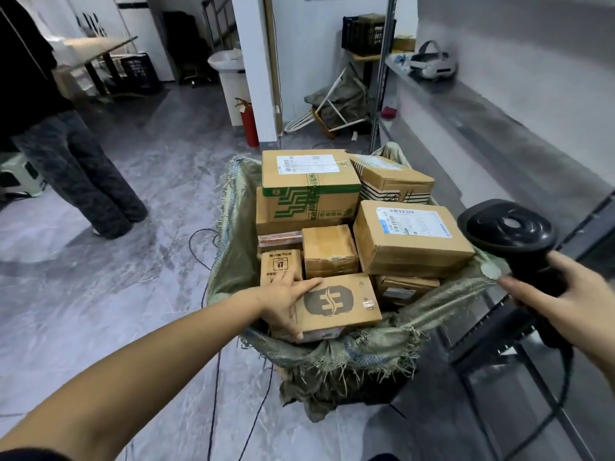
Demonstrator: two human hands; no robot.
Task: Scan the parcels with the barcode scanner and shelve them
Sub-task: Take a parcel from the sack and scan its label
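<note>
The left hand (283, 302) grips the nearest parcel (339, 306) by its left end, fingers laid over the top face and thumb curled under the near edge; this flat carton, printed with a dark round logo, lies at the front of the pile, tilted slightly toward the camera. The right hand (565, 294) is wrapped round the handle of the one black barcode scanner (514, 237), forefinger stretched forward, the scanner's head raised to the right of the pile and clear of it. A cable runs down from the handle.

Nine cardboard parcels can be counted in the green woven sack (332, 356), whose frayed mouth is folded open around them. At the back sits a large box with green tape (309, 173), beside it a striped box (392, 181), and nearer right a box with a white label (412, 237); some below are partly hidden.

On the grey floor stand one red fire extinguisher (249, 123) by the pillar and one other person (66, 154) at far left. A metal shelf (499, 104) runs along the right
</note>
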